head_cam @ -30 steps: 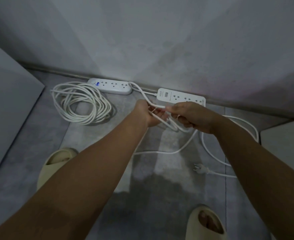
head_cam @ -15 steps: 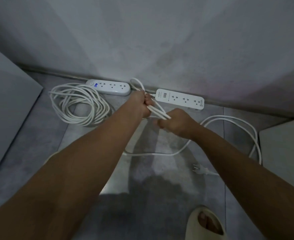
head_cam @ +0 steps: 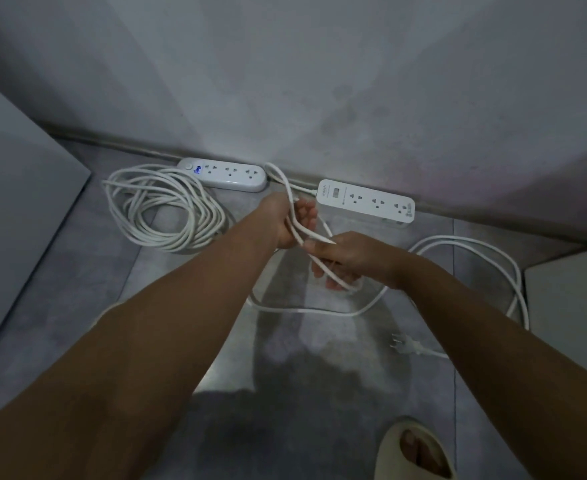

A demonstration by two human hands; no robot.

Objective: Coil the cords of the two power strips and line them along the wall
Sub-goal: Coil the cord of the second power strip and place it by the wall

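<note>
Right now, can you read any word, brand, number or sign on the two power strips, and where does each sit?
Left power strip: blue mark beside its round button, blurred, unreadable.
Right power strip: small print at its left end beside a grey window, too small to read; marks at its right end, unreadable too.
No other text shows.

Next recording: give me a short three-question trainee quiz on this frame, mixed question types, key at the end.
1. True or false: a coiled cord lies on the floor beside the left power strip.
2. The plug of the loose cord lies: A) in a socket, B) on the floor, C) in a hand.
3. Which hands grip the loose cord?
Key: 1 true; 2 B; 3 both, left hand and right hand.
</note>
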